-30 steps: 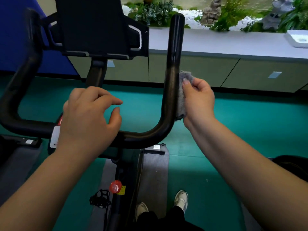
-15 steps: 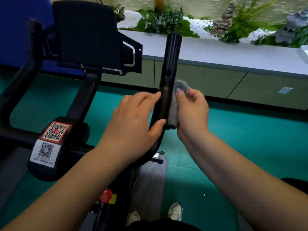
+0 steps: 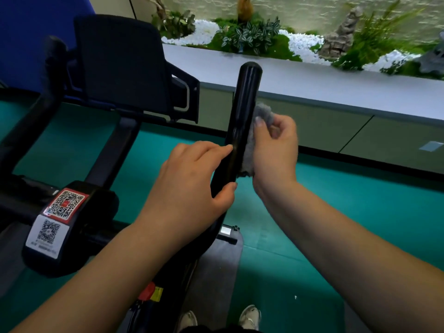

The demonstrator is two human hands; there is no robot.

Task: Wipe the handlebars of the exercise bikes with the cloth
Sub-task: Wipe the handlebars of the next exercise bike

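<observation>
Nearest, two shoes (image 3: 249,317) stand on the green floor (image 3: 336,212) beside the bike's frame. Above them the left hand (image 3: 189,181) curls around the right handlebar (image 3: 242,121), thumb underneath and fingers over the top, just where the bar bends upward. Against the bar's outer side the right hand (image 3: 276,150) pinches a grey cloth (image 3: 258,131), its fingers bunched on the fabric and pressing it to the upright section. Wiping this grip appears to be the step in hand; the bar's rounded end above the cloth probably comes next, calling for a slide upward with pressure kept. Farther off are the console (image 3: 120,66), the left handlebar (image 3: 48,87) and a planter ledge (image 3: 336,85).
</observation>
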